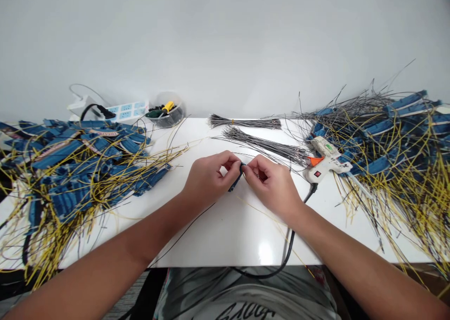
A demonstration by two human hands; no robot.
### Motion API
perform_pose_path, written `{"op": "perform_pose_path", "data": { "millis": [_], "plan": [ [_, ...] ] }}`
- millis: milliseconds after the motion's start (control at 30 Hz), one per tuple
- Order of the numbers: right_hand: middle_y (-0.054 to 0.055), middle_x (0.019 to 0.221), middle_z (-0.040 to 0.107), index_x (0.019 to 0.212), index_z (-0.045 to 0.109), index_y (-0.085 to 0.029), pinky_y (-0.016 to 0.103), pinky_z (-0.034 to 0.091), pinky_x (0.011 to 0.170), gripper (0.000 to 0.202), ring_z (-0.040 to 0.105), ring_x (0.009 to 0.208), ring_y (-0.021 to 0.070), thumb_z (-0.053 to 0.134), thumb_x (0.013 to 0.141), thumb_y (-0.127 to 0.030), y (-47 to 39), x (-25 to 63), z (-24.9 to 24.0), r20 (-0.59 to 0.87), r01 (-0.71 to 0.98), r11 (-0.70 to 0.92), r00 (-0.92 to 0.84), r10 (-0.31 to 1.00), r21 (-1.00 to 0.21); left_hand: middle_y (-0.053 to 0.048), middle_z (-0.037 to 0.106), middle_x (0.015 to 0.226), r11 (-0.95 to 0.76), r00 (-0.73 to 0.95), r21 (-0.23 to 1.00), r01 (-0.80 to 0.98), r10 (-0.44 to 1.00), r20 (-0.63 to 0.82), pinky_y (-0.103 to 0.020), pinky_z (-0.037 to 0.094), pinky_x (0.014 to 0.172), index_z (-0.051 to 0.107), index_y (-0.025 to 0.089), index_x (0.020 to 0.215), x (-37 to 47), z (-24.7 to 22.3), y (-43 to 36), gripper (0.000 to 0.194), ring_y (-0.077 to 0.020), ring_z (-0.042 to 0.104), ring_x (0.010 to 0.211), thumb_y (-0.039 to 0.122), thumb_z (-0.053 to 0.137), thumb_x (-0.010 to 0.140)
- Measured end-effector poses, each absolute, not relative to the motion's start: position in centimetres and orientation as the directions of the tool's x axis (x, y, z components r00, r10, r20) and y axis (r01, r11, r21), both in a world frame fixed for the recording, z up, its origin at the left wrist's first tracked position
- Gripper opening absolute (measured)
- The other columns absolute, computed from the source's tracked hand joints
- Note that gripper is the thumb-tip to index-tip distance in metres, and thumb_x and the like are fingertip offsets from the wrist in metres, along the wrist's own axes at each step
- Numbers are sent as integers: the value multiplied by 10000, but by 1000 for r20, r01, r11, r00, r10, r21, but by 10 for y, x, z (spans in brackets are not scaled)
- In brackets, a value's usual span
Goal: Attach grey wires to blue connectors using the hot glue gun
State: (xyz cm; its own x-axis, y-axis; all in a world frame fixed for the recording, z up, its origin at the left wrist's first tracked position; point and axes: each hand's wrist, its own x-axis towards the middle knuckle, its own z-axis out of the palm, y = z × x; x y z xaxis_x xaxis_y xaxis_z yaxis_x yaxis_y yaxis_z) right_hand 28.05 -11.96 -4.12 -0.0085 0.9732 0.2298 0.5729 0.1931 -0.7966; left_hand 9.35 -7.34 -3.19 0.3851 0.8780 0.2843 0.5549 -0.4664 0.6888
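Observation:
My left hand (213, 173) pinches a small dark-blue strip-like piece (236, 181) between thumb and fingers above the middle of the white table. Close beside it, my right hand (272, 181) has its thumb and forefinger pressed together at the piece's right edge. What sits between those right fingertips is too small to make out. A thin yellow wire (262, 211) trails below the hands toward the table's front edge. Under my left forearm runs a dark wire (186, 229). Most of the blue piece is covered by my fingers.
At right lies a white glue gun (318, 172) with an orange nozzle and black cord. Bundles of grey wires (246, 121) (263, 143) lie behind my hands. Piles of blue pieces with yellow wires flank both sides (66, 151) (379, 165). A power strip (128, 111) and clear tub (170, 118) stand back left.

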Motion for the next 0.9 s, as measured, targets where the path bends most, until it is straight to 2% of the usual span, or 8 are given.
{"op": "perform_pose_path", "data": {
  "millis": [333,700,900],
  "plan": [
    [-60,629,520,817,570,-208,236,309,551,229,431,549,81,616,983,-359,-119,279,-41,226,614,187,-14,974,-767,62,749,793,-471,375,654,591,879,295,-225,439,611,757,215,894,94,-31,-73,119,-72,547,549,262,650,919],
    [-60,633,518,816,540,-211,242,302,544,235,430,542,84,603,989,-357,-118,280,-44,231,626,190,-15,973,-757,74,743,786,-557,411,515,652,830,378,-233,400,644,724,222,884,94,-33,-71,91,-77,581,589,207,636,904],
    [-61,634,511,827,548,-211,239,305,542,226,420,542,83,595,995,-355,-118,279,-45,232,617,196,-23,972,-762,79,748,797,-495,383,599,629,868,316,-214,423,637,733,226,888,94,-31,-72,85,-70,597,603,222,650,906]
  ]
}}
